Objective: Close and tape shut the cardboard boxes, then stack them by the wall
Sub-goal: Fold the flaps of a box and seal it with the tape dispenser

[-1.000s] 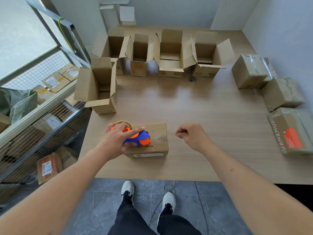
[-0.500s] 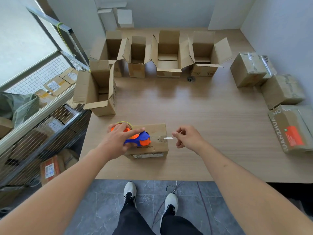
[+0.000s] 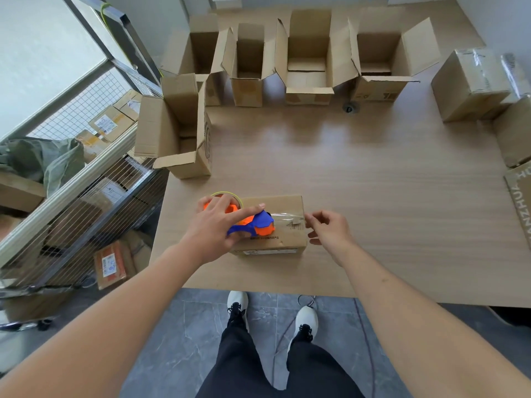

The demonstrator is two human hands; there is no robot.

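A small closed cardboard box [image 3: 284, 234] lies near the front edge of the wooden table [image 3: 373, 182]. My left hand [image 3: 218, 228] grips an orange and blue tape dispenser [image 3: 253, 224] on the box's top. A strip of clear tape [image 3: 287, 217] runs from the dispenser to the box's right edge. There my right hand [image 3: 327, 231] pinches the tape's end with curled fingers. Several open boxes [image 3: 309, 61] stand in a row at the table's far side, and another open box [image 3: 181, 130] sits at the left edge.
Taped boxes [image 3: 471, 84] stand along the right wall, one with red print [image 3: 520, 202] at the right edge. A wire-mesh rack [image 3: 74, 168] holding parcels flanks the table on the left. My feet stand on grey tiles below the table's front edge.
My right hand has drawn in from the right to the box's right edge, bringing the tape end onto it. The view has tilted down and closer. My left hand stays on the dispenser.
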